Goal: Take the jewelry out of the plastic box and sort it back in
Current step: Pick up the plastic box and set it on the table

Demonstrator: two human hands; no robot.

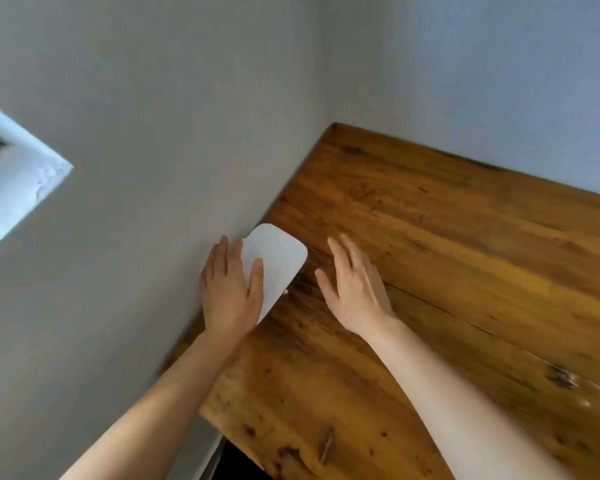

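A white plastic box (280, 261) with rounded corners lies closed on the wooden table (430, 258), against the wall at the table's left edge. My left hand (231, 289) grips the box's near left end, thumb on its lid and fingers along the wall side. My right hand (355, 282) hovers flat just to the right of the box, fingers spread and holding nothing, apart from the box. A tiny pale speck (285, 292) shows at the box's near right edge; I cannot tell what it is. No jewelry is visible.
Grey walls (153, 133) meet at the table's far left corner. A bright window recess (11, 181) sits in the left wall. The table's near left corner ends over a dark gap (236, 462).
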